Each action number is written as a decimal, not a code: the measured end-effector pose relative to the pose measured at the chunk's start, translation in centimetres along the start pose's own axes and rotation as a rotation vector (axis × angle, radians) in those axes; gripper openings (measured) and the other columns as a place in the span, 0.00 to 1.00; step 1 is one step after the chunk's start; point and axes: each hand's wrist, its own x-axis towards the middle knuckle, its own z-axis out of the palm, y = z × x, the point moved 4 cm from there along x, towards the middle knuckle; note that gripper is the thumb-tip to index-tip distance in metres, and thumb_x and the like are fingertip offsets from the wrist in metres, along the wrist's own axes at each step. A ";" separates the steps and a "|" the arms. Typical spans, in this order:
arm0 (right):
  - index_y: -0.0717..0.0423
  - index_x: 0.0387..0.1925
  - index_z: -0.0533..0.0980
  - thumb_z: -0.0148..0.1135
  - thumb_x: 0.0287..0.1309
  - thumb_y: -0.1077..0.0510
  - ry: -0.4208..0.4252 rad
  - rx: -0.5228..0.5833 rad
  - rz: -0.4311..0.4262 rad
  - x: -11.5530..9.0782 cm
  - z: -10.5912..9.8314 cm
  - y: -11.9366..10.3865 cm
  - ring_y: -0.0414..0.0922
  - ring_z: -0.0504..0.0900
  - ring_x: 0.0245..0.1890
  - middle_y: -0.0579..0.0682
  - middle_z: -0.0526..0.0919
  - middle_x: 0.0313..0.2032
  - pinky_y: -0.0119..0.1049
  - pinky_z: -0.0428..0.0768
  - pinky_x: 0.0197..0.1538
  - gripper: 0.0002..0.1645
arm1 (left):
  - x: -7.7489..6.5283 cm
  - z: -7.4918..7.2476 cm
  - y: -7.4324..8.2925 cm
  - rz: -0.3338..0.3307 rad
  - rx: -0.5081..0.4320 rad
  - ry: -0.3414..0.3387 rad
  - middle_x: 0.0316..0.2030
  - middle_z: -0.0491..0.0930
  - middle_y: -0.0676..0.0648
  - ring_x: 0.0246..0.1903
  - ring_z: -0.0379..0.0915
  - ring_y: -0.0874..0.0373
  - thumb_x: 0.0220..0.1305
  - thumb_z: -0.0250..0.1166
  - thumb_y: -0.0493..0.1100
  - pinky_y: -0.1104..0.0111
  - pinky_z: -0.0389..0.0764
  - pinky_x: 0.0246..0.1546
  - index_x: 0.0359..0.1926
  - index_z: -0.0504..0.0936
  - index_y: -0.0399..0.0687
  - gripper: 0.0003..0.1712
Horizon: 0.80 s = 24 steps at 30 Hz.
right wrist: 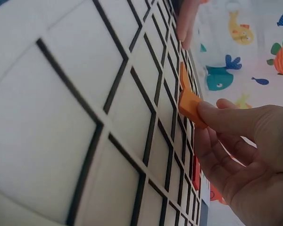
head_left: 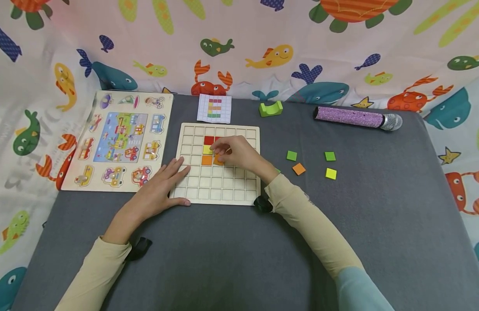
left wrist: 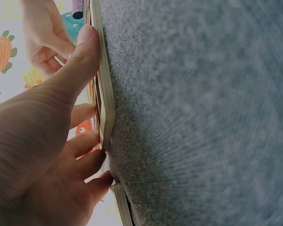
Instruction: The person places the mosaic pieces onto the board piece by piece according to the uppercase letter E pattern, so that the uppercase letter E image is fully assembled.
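We pinched an orange tile (right wrist: 190, 106) between the thumb and fingers of our right hand (head_left: 239, 153), holding it tilted at the board (head_left: 220, 185), just beside a seated orange tile (head_left: 206, 160). Yellow (head_left: 206, 150) and red tiles (head_left: 209, 140) lay in the rows beyond. Our left hand (head_left: 159, 183) rested on the board's left edge, fingers spread apart. We had loose tiles (head_left: 291, 155) right of the board and a card (head_left: 214, 108) past its far edge.
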 end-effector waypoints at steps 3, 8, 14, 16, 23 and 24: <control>0.64 0.48 0.81 0.68 0.57 0.69 -0.015 -0.013 -0.009 0.1 0.3 0.0 0.44 0.81 0.38 0.54 0.85 0.38 0.31 0.80 0.46 0.16 | 0.0 0.0 0.0 0.004 -0.002 0.005 0.77 0.45 0.40 0.76 0.36 0.43 0.53 0.73 0.59 0.47 0.45 0.73 0.75 0.57 0.43 0.56; 0.63 0.48 0.81 0.67 0.57 0.69 -0.017 -0.066 -0.001 0.3 0.7 -0.3 0.43 0.80 0.39 0.52 0.85 0.38 0.30 0.79 0.47 0.16 | 0.0 -0.1 0.0 0.014 0.002 0.012 0.76 0.45 0.40 0.75 0.37 0.43 0.53 0.73 0.60 0.47 0.45 0.73 0.75 0.57 0.43 0.56; 0.59 0.48 0.82 0.67 0.58 0.68 -0.004 -0.162 0.031 0.3 1.1 -0.8 0.43 0.81 0.40 0.50 0.85 0.40 0.31 0.79 0.48 0.15 | -0.1 -0.1 0.0 0.018 0.013 0.020 0.76 0.46 0.39 0.75 0.38 0.42 0.52 0.74 0.59 0.47 0.46 0.73 0.74 0.58 0.42 0.56; 0.58 0.47 0.82 0.67 0.59 0.67 0.000 -0.173 0.038 0.2 1.1 -0.9 0.43 0.81 0.40 0.50 0.85 0.40 0.31 0.79 0.48 0.14 | 0.0 -0.1 0.0 0.021 0.015 0.020 0.76 0.46 0.39 0.75 0.38 0.42 0.52 0.74 0.59 0.47 0.46 0.73 0.74 0.58 0.42 0.56; 0.57 0.45 0.84 0.66 0.60 0.67 0.010 -0.210 0.022 -0.1 1.4 -0.6 0.42 0.81 0.42 0.48 0.86 0.41 0.31 0.78 0.49 0.11 | 0.0 0.1 0.1 0.015 0.017 0.014 0.76 0.46 0.39 0.75 0.38 0.42 0.53 0.74 0.58 0.47 0.46 0.73 0.75 0.58 0.42 0.55; 0.57 0.45 0.84 0.65 0.60 0.66 0.011 -0.224 0.017 -0.1 1.5 -0.5 0.42 0.81 0.43 0.48 0.86 0.41 0.31 0.78 0.50 0.11 | 0.0 0.1 0.1 0.012 0.016 0.013 0.76 0.46 0.39 0.75 0.38 0.42 0.53 0.73 0.58 0.48 0.46 0.73 0.75 0.58 0.42 0.55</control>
